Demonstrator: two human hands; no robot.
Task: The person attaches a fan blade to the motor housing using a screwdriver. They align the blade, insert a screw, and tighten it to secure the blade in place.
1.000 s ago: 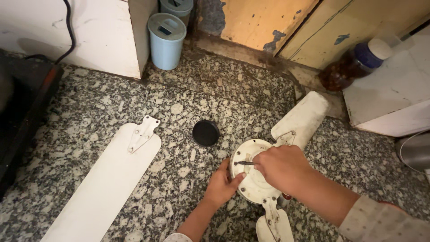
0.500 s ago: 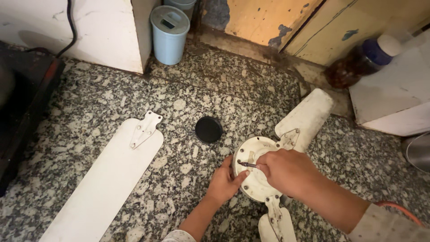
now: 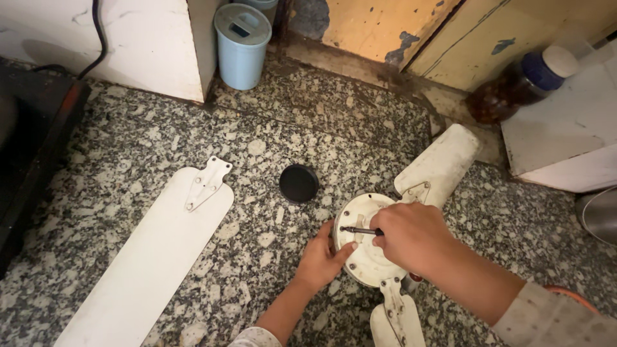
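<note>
A white ceiling fan motor hub (image 3: 364, 258) lies on the speckled granite floor, with one blade (image 3: 440, 162) reaching up right and another (image 3: 395, 321) toward the bottom edge. My left hand (image 3: 319, 259) presses against the hub's left rim, steadying it. My right hand (image 3: 411, 236) grips a screwdriver (image 3: 360, 230), its dark shaft pointing left onto the hub's face. A detached white blade (image 3: 154, 257) with its metal bracket lies to the left. A round black cap (image 3: 299, 183) rests on the floor above the hub.
A pale blue lidded container (image 3: 241, 45) stands at the back by a white cabinet. A dark jar with a blue lid (image 3: 514, 90) sits at the right beside a white slab. A black appliance (image 3: 32, 135) is at far left.
The view has shifted slightly. My right hand with the screwdriver has stayed on the hub, moving a little; my left hand keeps its hold on the rim.
</note>
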